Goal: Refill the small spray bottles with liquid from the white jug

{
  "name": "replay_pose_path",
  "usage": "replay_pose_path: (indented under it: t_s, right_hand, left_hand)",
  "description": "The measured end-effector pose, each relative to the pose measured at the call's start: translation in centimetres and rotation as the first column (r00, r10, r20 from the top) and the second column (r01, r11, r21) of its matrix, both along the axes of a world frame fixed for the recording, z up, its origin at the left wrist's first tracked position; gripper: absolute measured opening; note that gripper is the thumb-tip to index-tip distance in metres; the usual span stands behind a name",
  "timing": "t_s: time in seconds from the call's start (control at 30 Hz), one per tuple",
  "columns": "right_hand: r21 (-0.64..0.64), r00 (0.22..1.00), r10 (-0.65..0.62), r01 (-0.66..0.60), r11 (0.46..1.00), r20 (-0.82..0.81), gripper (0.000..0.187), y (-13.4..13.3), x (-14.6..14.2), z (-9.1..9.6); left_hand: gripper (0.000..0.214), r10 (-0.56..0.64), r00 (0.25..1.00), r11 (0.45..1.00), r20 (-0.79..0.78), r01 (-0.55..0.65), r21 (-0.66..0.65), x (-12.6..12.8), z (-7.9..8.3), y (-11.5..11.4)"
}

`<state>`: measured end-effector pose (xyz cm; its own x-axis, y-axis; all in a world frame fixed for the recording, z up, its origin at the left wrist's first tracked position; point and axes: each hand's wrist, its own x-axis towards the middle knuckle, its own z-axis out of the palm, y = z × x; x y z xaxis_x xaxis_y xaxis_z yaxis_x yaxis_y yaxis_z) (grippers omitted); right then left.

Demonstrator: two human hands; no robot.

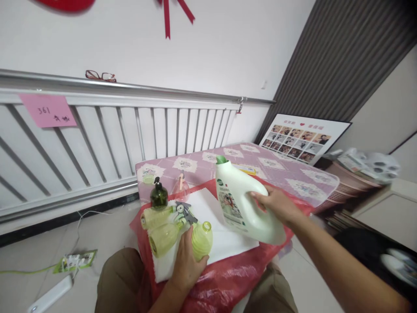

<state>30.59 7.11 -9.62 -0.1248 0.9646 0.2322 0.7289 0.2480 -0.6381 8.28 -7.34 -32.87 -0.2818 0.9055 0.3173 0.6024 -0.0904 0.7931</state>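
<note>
the right hand (276,204) has its grip clamped on the handle of the white jug (239,202), held tilted with its green cap on, over the white sheet (224,239) mid-surface. the left hand (187,261) closes its grip round a small bottle (202,238) near the front edge, open neck up, likely to steady it. a spray bottle (156,216) lies just beside.

A pink note (48,110) on the radiator (137,134) bears the handwritten number "361", with two smaller characters beneath too blurred to read. The jug (243,204) label and the photo board (301,138) heading cannot be read.
</note>
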Motion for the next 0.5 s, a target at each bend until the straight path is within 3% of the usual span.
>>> replay_pose_path:
  t_s: [0.27,0.5]
  right_hand:
    - [0.026,0.943,-0.092,0.106,0.994,-0.321,0.045,3.0,-6.2,-8.8]
    - [0.016,0.904,-0.091,0.107,0.994,-0.418,0.048,3.4,-6.7,-13.4]
  left_hand:
    - [0.086,0.016,1.000,0.998,0.005,-0.016,-0.067,0.2,0.5,0.1]
    - [0.085,0.014,1.000,0.996,-0.005,-0.014,-0.083,0.3,0.4,0.1]
